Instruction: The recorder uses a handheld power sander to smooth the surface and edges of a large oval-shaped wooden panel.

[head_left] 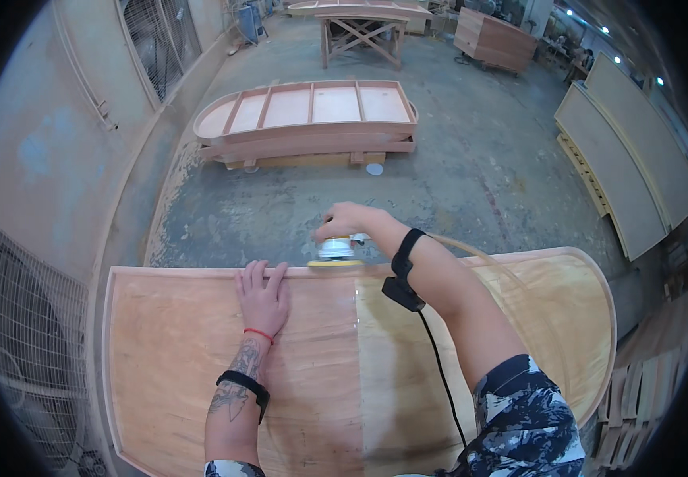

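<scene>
A large wooden panel (312, 358) with a raised rim and a rounded right end lies before me. My right hand (352, 220) is wrapped over the top of a round sander (336, 248), whose yellow pad rests at the panel's far rim. A pale hose runs from the sander to the right across the panel. Left of the sander, my left hand (263, 292) lies flat with fingers stretched out, its fingertips over the far rim. Both forearms wear black straps; the right one bears a small black box (403, 293) with a cable.
Beyond the panel, stacked wooden frames (308, 131) with crosspieces sit low on the floor. Large boards (618, 151) lean at the right, with wood pieces (646, 381) piled nearer. A wire grille (30, 342) stands along the left wall. Farther back are a wooden table (362, 36) and a crate (495, 38).
</scene>
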`<move>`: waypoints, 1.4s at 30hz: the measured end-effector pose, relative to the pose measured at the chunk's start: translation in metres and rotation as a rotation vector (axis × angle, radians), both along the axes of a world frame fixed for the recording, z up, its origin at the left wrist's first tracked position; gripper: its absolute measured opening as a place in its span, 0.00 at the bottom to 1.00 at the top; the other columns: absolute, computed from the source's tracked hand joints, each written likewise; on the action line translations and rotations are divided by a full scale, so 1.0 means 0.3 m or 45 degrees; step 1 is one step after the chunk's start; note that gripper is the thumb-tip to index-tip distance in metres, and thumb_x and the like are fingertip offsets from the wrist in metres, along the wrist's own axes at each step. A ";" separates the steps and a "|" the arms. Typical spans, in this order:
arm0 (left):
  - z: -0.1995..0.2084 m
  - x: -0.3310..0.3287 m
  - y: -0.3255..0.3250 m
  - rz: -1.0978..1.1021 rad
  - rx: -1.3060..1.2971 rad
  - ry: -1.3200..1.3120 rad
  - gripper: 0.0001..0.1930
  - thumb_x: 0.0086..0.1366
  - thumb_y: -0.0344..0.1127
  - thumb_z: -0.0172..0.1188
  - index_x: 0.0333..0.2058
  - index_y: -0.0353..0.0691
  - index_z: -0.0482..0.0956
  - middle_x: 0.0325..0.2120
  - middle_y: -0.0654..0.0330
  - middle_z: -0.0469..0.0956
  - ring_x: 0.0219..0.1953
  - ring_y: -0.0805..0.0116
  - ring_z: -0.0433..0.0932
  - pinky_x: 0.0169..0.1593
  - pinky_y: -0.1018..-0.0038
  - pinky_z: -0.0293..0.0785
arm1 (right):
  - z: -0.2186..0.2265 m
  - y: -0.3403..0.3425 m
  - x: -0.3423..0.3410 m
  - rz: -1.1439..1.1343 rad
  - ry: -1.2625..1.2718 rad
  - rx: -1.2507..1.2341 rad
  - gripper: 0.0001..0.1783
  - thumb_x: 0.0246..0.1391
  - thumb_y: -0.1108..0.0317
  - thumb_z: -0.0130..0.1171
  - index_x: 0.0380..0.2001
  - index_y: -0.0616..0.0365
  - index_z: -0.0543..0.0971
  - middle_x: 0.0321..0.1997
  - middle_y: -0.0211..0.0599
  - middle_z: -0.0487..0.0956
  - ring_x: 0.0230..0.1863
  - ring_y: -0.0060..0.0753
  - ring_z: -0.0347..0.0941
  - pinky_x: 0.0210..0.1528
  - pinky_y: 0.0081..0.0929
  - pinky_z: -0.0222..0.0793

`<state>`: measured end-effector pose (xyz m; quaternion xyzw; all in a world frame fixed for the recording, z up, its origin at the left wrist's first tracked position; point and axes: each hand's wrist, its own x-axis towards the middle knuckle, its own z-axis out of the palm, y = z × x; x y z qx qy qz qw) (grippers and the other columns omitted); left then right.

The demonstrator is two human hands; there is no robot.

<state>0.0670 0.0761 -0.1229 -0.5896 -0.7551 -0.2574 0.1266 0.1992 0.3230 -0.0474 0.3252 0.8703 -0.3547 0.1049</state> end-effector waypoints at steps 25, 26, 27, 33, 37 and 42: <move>-0.180 0.524 0.320 -0.169 0.027 -0.116 0.18 0.63 0.41 0.57 0.50 0.40 0.74 0.50 0.48 0.69 0.59 0.45 0.61 0.65 0.50 0.53 | -0.036 0.359 1.638 -0.819 -0.374 0.864 0.32 0.41 0.41 0.61 0.47 0.48 0.80 0.46 0.42 0.82 0.49 0.49 0.78 0.49 0.45 0.75; -0.182 0.551 0.345 -0.136 0.017 -0.093 0.17 0.63 0.40 0.57 0.49 0.41 0.75 0.50 0.49 0.69 0.58 0.46 0.62 0.65 0.52 0.54 | 0.003 0.380 1.677 -0.826 -0.414 0.848 0.33 0.42 0.41 0.61 0.49 0.47 0.79 0.47 0.42 0.82 0.50 0.48 0.78 0.49 0.45 0.75; -0.178 0.583 0.365 -0.152 -0.052 -0.108 0.17 0.63 0.40 0.57 0.49 0.41 0.75 0.50 0.49 0.69 0.58 0.46 0.62 0.65 0.52 0.54 | 0.019 0.394 1.732 -0.867 -0.428 0.802 0.33 0.42 0.41 0.60 0.50 0.47 0.79 0.48 0.42 0.82 0.50 0.49 0.78 0.50 0.45 0.75; -0.107 0.722 0.395 -0.184 -0.042 -0.057 0.17 0.63 0.41 0.58 0.51 0.46 0.76 0.50 0.53 0.69 0.57 0.52 0.64 0.65 0.51 0.52 | 0.030 0.414 2.061 -0.994 -0.378 0.782 0.34 0.43 0.42 0.59 0.52 0.49 0.78 0.50 0.48 0.81 0.52 0.49 0.77 0.53 0.42 0.73; -0.056 0.754 0.367 -0.192 -0.011 0.101 0.17 0.64 0.37 0.58 0.52 0.46 0.78 0.49 0.53 0.70 0.56 0.52 0.66 0.61 0.57 0.59 | 0.028 0.437 2.091 -0.977 -0.302 0.719 0.37 0.43 0.43 0.58 0.55 0.50 0.77 0.52 0.49 0.80 0.54 0.50 0.75 0.55 0.40 0.72; -0.058 0.838 0.358 -0.225 0.066 -0.028 0.16 0.61 0.37 0.59 0.49 0.50 0.81 0.48 0.51 0.71 0.57 0.50 0.65 0.64 0.51 0.54 | 0.052 0.459 1.930 -0.688 -0.291 0.718 0.35 0.43 0.43 0.58 0.52 0.52 0.79 0.51 0.47 0.80 0.53 0.50 0.76 0.54 0.41 0.72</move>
